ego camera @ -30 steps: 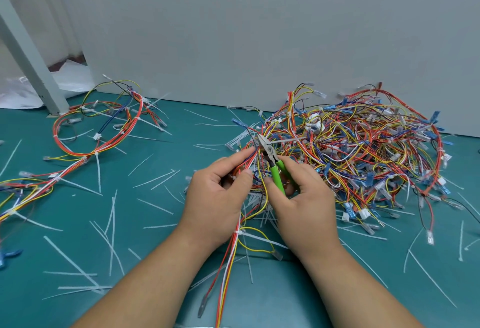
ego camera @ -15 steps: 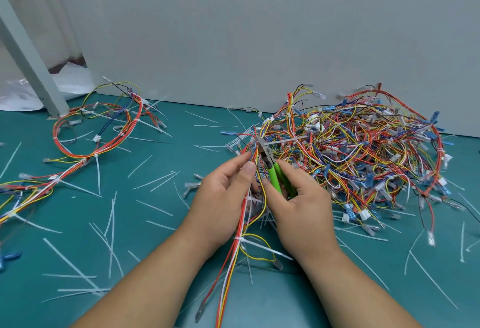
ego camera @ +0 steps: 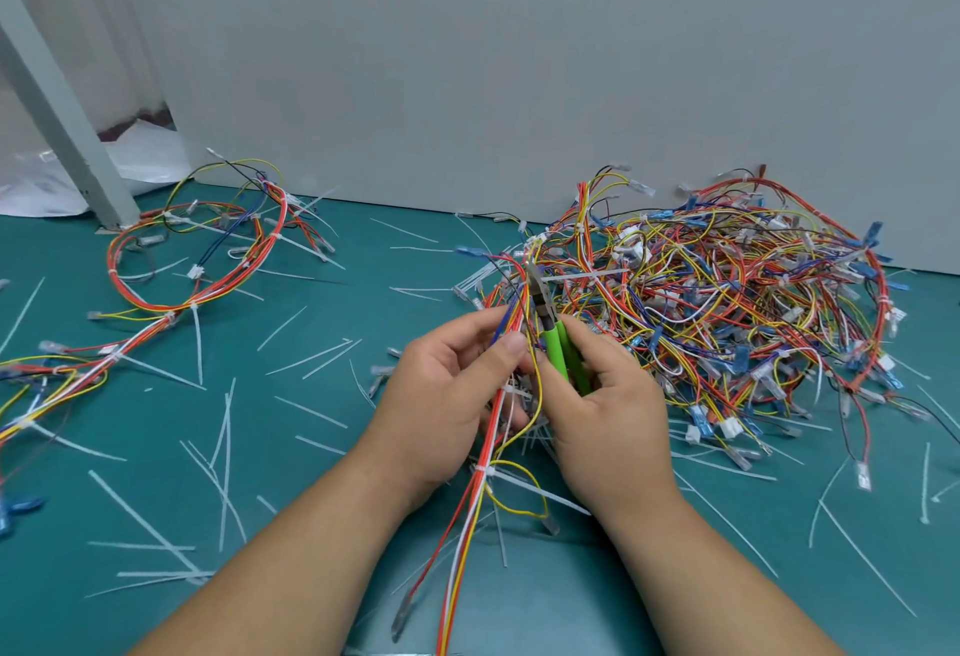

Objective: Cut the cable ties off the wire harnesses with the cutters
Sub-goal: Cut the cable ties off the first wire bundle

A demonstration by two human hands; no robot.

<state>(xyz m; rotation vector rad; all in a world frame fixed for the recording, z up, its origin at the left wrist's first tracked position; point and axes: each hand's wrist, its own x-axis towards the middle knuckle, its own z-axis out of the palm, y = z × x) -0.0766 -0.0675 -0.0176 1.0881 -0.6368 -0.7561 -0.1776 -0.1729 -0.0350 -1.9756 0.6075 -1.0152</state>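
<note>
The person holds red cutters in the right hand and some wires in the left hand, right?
Not quite. The cutters have green handles, not red. The head view shows the right hand holding them and the left hand holding the wires.

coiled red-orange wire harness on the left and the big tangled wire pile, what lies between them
In the head view, scattered white cut cable ties lie on the teal mat between them.
</note>
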